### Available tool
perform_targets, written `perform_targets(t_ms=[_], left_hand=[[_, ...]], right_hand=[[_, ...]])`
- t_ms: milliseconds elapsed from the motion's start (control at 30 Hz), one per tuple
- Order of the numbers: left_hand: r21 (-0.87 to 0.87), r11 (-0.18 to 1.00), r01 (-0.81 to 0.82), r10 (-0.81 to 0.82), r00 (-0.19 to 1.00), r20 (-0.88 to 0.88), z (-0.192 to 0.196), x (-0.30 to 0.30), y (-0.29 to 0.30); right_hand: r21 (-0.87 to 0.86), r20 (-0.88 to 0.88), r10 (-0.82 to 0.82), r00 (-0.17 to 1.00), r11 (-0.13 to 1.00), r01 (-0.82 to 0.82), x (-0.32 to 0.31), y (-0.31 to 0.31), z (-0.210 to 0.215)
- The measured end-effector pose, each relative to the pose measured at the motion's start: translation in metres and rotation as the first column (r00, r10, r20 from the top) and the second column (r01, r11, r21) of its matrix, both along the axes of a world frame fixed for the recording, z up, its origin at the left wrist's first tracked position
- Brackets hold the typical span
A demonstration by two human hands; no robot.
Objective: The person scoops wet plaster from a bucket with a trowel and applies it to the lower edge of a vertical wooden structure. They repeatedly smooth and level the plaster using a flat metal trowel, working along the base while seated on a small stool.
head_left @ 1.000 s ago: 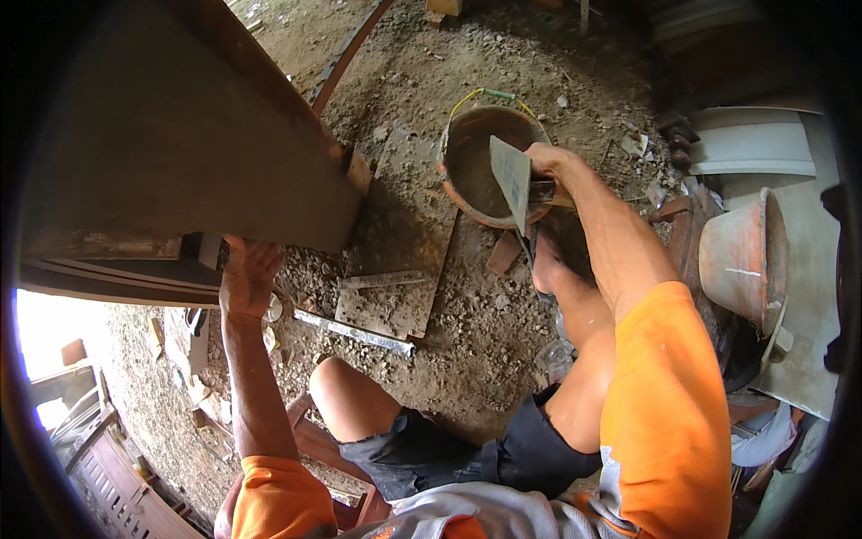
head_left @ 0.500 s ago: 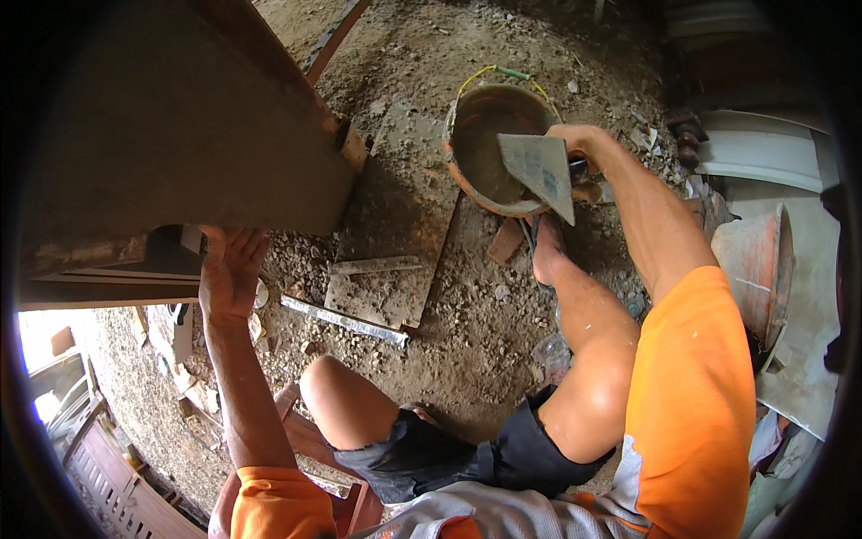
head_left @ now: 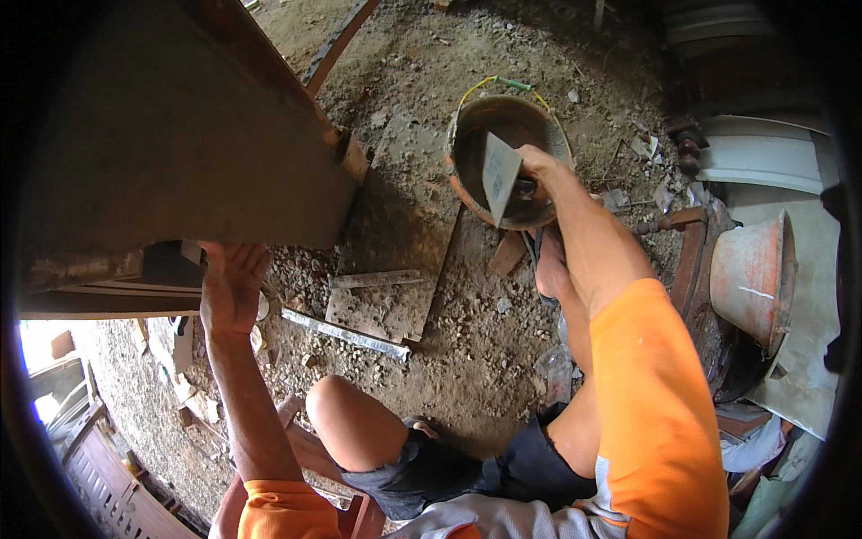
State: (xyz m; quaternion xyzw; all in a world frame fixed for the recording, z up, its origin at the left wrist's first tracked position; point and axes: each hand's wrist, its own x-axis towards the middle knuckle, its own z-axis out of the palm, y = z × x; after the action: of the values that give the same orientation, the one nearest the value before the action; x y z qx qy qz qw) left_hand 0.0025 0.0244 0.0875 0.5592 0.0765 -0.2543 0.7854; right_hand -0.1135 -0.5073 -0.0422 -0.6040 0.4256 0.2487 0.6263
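My right hand is closed round the handle of a trowel. Its flat grey blade is tilted steeply over the mouth of a bucket with a yellow wire handle, standing on the ground. The dark inside of the bucket is partly covered by the blade and my hand. On the left, my left hand grips the near edge of a large grey panel, palm toward me. Its fingertips are hidden at the panel's edge.
A dirty board lies on the rubble ground, with a wood strip on it. Near it is a pale metal strip. A second, tipped bucket is at the right. A brick piece lies by my foot.
My right hand and the trowel have moved left, in over the bucket's mouth, and the blade has turned more edge-on. My left hand remains at the panel's edge.
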Motion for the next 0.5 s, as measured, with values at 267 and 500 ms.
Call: perform_targets(t_ms=[267,500], left_hand=[[0.064,0.998,0.025,-0.028,0.998,0.056,0.007,-0.006,-0.007],[0.064,0.998,0.016,-0.018,0.999,0.035,0.007,-0.004,-0.007]], right_hand=[[0.268,0.373,-0.347,0.861,0.928,0.258,-0.028,0.03,-0.022],[0.284,0.464,-0.429,0.775,0.901,0.328,-0.071,0.02,-0.037]])
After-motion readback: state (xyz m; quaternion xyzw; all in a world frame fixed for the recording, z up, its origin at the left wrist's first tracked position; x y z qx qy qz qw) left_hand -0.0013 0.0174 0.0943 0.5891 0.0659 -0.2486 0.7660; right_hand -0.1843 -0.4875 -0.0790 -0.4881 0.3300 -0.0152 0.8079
